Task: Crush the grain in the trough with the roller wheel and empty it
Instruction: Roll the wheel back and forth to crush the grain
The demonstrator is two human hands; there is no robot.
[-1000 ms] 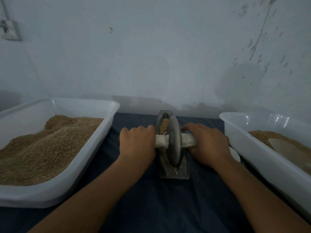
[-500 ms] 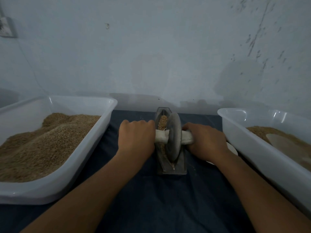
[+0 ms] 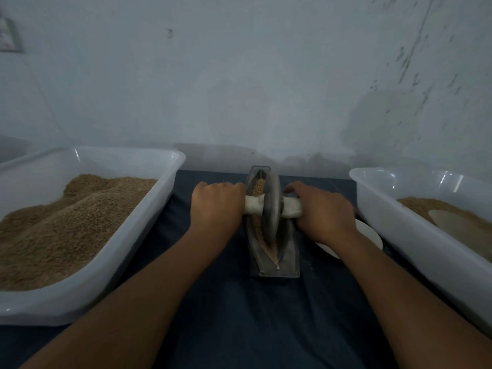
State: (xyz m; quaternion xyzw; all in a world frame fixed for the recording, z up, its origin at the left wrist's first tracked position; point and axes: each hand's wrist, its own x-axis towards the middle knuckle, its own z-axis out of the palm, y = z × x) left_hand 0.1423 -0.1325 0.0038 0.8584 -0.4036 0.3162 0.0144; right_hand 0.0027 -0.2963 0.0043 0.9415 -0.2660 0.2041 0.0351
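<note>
Rolling away from me since a second ago, the roller wheel (image 3: 272, 206) now stands upright near the far half of the trough (image 3: 288, 251), between my two hands. My left hand (image 3: 217, 206) is clenched around the white-wrapped axle (image 3: 254, 205) just left of the wheel; my right hand (image 3: 323, 211) grips the axle's other end. The trough's long axis runs straight away from me, square to the axle. Whole grain (image 3: 258, 187) lies just beyond the wheel, and paler crushed meal lies behind it, toward me. Both forearms reach forward, wrists level, equally near. Beyond each hand's outer side sits a white tub.
</note>
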